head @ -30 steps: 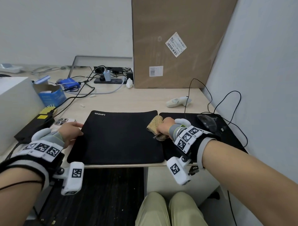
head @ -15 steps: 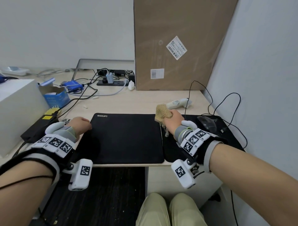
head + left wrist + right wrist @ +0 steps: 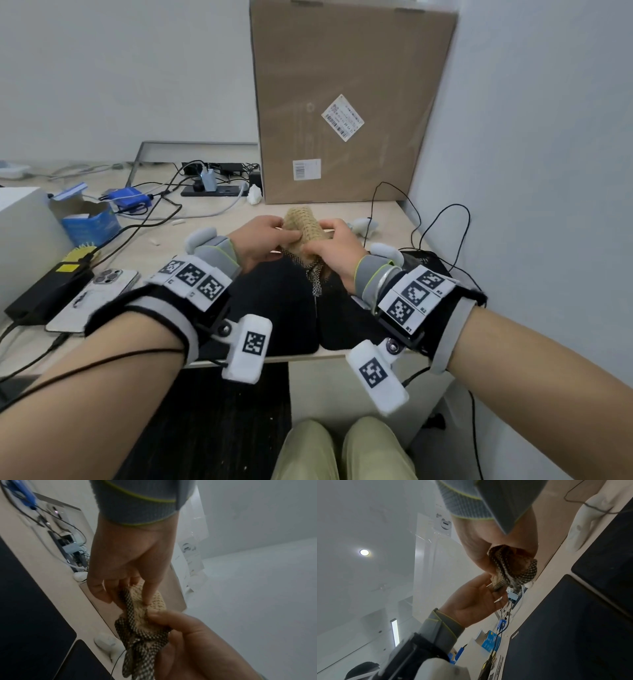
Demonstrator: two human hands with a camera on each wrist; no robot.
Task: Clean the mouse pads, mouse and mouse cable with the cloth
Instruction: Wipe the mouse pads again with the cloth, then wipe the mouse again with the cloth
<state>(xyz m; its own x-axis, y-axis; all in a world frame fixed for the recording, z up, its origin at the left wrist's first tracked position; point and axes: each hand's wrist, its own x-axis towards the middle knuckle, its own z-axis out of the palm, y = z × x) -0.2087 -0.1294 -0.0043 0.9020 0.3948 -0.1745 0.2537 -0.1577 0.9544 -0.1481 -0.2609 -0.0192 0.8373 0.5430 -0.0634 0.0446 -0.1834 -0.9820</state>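
The left hand (image 3: 265,240) and right hand (image 3: 334,251) both pinch the mesh cloth (image 3: 305,228), lifted above the two black mouse pads (image 3: 274,308); judging by this refolding, mouse and cable (image 3: 442,222) remain uncleaned

two mouse pads (image 3: 284,308) lie side by side at the worktop's (image 3: 219,226) front edge. a phone (image 3: 92,298) lies left of them, a cardboard box (image 3: 346,102) stands behind, and a power strip (image 3: 215,190) sits left of the box.

Desk (image 3: 212,236) w/ mouse pads (image 3: 274,308), phone (image 3: 92,298), cardboard box (image 3: 342,102).
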